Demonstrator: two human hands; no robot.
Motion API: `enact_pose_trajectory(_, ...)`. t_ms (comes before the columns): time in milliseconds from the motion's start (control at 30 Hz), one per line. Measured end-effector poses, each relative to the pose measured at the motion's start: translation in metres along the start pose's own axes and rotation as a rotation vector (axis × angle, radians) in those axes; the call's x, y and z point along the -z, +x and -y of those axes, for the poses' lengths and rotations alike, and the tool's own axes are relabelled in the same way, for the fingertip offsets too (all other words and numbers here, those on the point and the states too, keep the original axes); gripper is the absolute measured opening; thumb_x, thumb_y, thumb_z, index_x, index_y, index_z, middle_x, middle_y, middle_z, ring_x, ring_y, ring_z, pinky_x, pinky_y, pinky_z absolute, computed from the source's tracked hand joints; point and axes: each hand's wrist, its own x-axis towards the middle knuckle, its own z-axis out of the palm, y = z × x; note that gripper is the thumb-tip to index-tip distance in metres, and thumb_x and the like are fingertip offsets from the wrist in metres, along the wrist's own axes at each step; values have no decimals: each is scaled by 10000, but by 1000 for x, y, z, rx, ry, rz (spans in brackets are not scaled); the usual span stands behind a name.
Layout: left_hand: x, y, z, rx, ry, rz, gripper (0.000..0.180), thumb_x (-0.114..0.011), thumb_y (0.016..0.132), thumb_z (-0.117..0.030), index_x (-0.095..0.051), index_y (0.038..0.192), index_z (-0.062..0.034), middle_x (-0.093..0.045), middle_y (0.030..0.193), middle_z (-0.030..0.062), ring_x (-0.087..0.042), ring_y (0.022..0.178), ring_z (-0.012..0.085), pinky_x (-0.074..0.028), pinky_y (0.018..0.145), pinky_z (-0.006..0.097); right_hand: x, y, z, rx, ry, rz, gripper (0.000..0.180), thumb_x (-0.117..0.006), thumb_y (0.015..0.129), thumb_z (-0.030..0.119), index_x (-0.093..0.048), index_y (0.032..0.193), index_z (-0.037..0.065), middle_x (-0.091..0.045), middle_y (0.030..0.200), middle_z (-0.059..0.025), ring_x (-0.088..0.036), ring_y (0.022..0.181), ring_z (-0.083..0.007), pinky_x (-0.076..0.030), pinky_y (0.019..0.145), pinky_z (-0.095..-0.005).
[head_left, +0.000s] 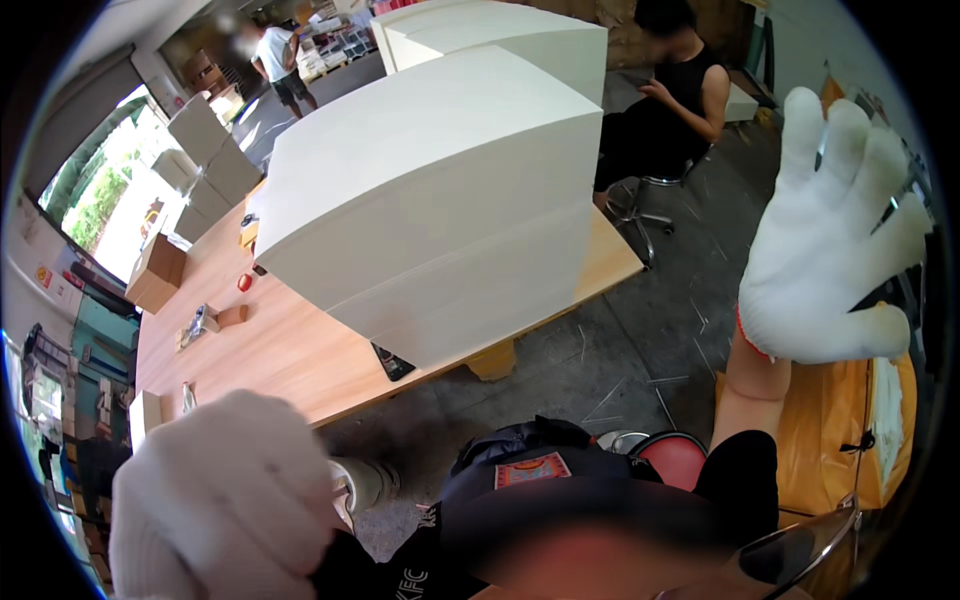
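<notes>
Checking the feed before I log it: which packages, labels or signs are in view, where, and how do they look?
Big white stack: on the wooden table, blocky.
Brown box: table's left edge, cardboard.
Orange bag: below the right hand, white label strip.
Patch: bottom centre, red-and-yellow rectangle on dark fabric.

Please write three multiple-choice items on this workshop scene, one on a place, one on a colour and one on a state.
1. Where does the big stack of white sheets rest?
A. on the wooden table
B. on the floor
C. on a stool

2. What colour are the gloves on both hands?
A. blue
B. white
C. black

3. How is the right hand held?
A. clenched round a tool
B. flat on the table
C. raised with fingers spread, holding nothing

Answers:
1 A, the stack sits on the tabletop near its edge.
2 B, the left hand and the right both wear white knit gloves.
3 C, its fingers fan out in the air, clear of everything.
</notes>
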Motion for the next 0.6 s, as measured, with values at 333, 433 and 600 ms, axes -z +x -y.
enact_pose_trajectory(333, -22, -4, -9, -81, -75, 83, 231, -553, 986, -288, -733, 891, -178, -609, 678, 74, -541, 511, 155, -392, 440, 292, 68, -19, -31, -166, -191, 63, 680, -386, 1013, 515, -403, 1460, 3, -482, 1459, -181, -449, 1367, -319, -303, 1164, -495)
enact_pose_trajectory(433, -10, -6, -15, -42, -137, 236, 220, -559, 976, -250, -718, 877, -135, -626, 676, 129, -555, 496, 180, -439, 446, 304, 69, -25, -67, -370, -292, -82, 478, -444, 1044, 317, -496, 1392, -6, -604, 1311, -119, -583, 1169, -204, -445, 1022, -339)
enact_pose_trajectory(600, 31, -2, 7, -44, -319, 312, 206, -568, 959, -187, -694, 852, -64, -653, 672, 220, -579, 472, 220, -518, 458, 322, 86, -37, -97, -952, -588, 28, 344, -517, 1020, 362, -631, 1248, 131, -653, 1009, 26, -554, 797, -45, -466, 719, -206)
